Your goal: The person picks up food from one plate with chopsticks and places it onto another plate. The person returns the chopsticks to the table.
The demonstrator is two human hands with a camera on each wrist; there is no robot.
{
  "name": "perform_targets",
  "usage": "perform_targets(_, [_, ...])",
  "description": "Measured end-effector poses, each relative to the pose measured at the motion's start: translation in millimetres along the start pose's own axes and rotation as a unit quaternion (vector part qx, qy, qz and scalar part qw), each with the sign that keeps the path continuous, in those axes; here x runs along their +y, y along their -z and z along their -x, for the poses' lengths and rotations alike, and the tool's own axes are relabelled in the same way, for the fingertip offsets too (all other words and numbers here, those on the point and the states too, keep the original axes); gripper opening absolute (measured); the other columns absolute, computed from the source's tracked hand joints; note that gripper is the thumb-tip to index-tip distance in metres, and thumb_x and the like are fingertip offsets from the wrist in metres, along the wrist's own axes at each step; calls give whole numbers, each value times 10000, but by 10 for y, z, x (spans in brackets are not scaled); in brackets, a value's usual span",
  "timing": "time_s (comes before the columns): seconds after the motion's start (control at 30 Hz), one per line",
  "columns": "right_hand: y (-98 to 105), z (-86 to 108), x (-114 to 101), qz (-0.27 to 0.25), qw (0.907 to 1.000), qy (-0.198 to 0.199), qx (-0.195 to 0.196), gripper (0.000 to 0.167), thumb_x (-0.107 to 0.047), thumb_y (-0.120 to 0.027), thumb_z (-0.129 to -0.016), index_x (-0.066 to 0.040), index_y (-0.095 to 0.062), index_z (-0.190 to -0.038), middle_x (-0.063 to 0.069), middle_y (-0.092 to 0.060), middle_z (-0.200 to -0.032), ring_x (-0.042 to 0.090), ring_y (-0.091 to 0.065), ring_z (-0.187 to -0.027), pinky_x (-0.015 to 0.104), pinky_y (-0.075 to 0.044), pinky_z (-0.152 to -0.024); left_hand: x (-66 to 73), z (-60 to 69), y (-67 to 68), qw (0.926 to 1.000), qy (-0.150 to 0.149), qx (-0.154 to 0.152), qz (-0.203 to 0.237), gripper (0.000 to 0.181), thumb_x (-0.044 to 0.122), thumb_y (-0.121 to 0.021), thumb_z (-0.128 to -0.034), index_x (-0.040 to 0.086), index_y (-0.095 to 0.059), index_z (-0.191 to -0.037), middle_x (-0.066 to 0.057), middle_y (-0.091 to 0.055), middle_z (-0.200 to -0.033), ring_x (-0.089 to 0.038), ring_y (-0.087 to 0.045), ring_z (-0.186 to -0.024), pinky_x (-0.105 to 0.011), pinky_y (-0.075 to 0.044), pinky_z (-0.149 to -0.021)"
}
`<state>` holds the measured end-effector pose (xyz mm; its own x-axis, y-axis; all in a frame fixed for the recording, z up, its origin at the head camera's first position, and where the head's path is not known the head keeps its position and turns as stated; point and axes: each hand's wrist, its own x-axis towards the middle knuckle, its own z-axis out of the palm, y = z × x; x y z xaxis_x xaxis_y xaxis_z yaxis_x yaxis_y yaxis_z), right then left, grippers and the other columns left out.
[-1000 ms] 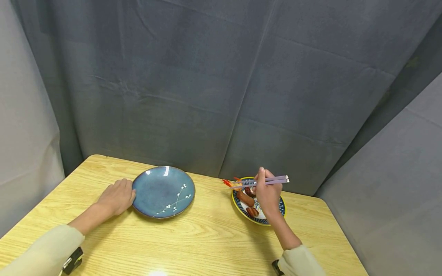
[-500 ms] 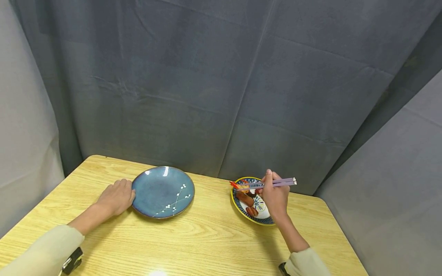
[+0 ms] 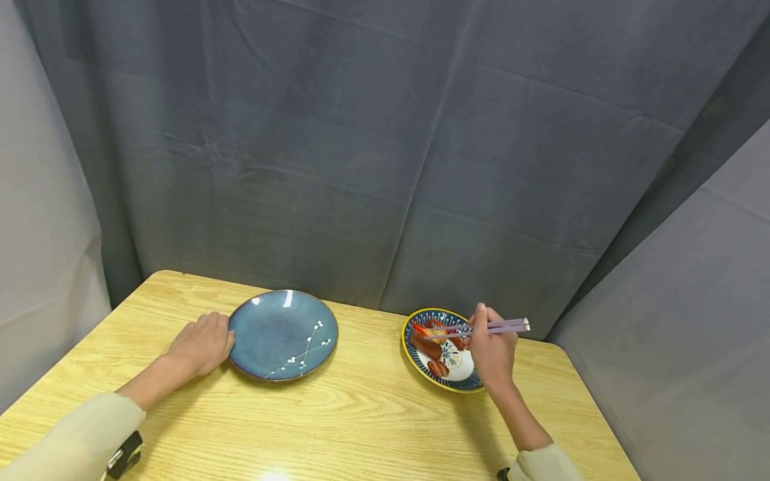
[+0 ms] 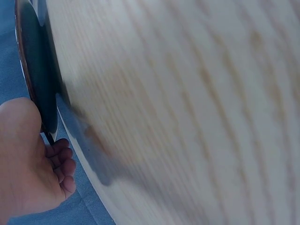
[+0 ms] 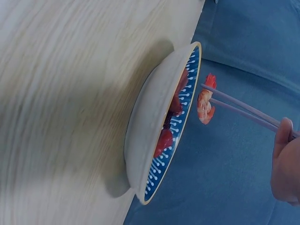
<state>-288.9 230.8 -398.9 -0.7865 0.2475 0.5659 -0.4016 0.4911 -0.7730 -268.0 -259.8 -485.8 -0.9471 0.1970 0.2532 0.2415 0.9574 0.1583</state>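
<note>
In the head view, my left hand (image 3: 201,344) holds the left rim of a glossy blue plate (image 3: 271,334) with a white blossom design. The thumb lies on the rim and the fingers curl at its edge in the left wrist view. My right hand (image 3: 494,347) grips a pair of lilac chopsticks (image 3: 508,326). Between their tips is a red-and-orange shrimp (image 5: 205,103), held above the rim level of a patterned bowl (image 5: 145,112) in the right wrist view. A brown sausage-shaped piece (image 3: 426,347) and a striped brown piece (image 3: 438,369) lie in the bowl.
Both dishes stand on a light wooden table (image 3: 361,414), the plate left and the bowl right. A red piece (image 5: 164,142) also lies in the bowl. A dark grey curtain (image 3: 301,167) hangs behind the table, with pale cloths at both sides.
My right hand has moved to the right and slightly toward me, carrying the shrimp in the chopsticks from the bowl's left edge to over the bowl. The left hand and plate look still.
</note>
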Motion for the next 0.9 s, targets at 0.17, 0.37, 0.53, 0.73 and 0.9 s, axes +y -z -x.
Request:
perform_targets(0.17, [80,16,31,124,9996,-238,34,454,-318,-504,-1049,-29,-609,-714,152,-588,-563,265,-594,-450,245,-431,-382,3,4,4,10000,40,-41,13,224,160,-496,-995,-38,-496,-891,-103,-428,-794,-315,-484,-753,-481,-421,-645])
perform_targets(0.37, [150,29,64,214,9991,-338,131,449,-301,-506,-1049,-15,-604,-717,116,-582,-551,232,-587,-433,251,-451,-394,2,8,13,10000,59,-68,27,226,163,-493,-999,-39,-498,-897,-103,-430,-799,-314,-483,-756,-478,-417,-646])
perform_targets(0.53, [200,41,115,141,9993,-313,146,435,-272,-514,-1048,1,-591,-719,113,-569,-537,187,-571,-406,252,-461,-391,-3,7,16,9999,39,-80,49,228,164,-497,-999,-43,-501,-903,-106,-437,-800,-309,-484,-749,-482,-423,-643])
perform_targets(0.73, [258,58,159,195,9988,-428,129,442,-293,-508,-1049,7,-593,-736,151,-574,-549,205,-577,-413,258,-468,-395,-11,4,5,10000,38,-82,26,229,165,-496,-1000,-40,-495,-896,-102,-427,-795,-302,-475,-741,-474,-420,-637])
perform_targets(0.9, [301,76,184,322,9983,-461,135,441,-296,-509,-1048,9,-597,-741,109,-572,-539,155,-563,-412,255,-469,-404,-7,0,5,9999,33,-95,32,230,165,-492,-1002,-37,-493,-893,-100,-422,-794,-300,-468,-740,-471,-417,-636])
